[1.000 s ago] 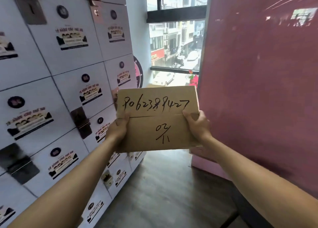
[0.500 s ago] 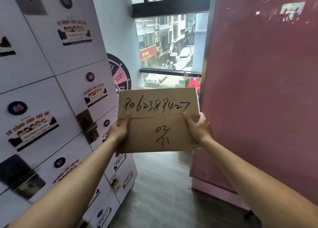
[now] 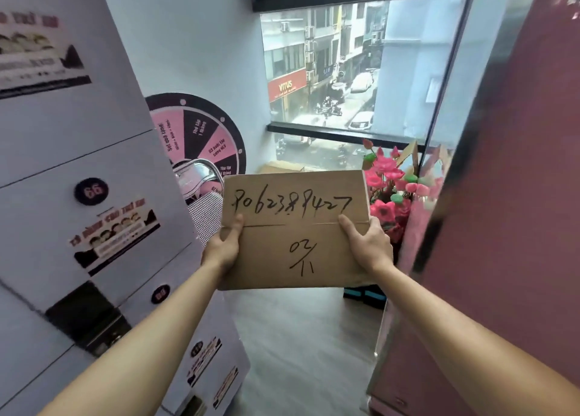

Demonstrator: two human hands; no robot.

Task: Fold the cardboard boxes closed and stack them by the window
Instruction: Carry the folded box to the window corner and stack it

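cardboard box (image 3: 295,252) (flaps closed), left hand (image 3: 223,248), right hand (image 3: 367,246) gripping

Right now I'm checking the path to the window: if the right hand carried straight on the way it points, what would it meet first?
Probably the pink flowers, which stand just beyond the right hand gripping the cardboard box; the window lies behind them. Depth is unclear, so the hand might pass beside them.

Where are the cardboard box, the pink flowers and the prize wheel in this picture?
cardboard box (image 3: 295,252): head view, middle of its brown top face, by the handwritten marks.
pink flowers (image 3: 387,177): head view, a bloom right of the box.
prize wheel (image 3: 201,133): head view, a pink and black segment on the wall.
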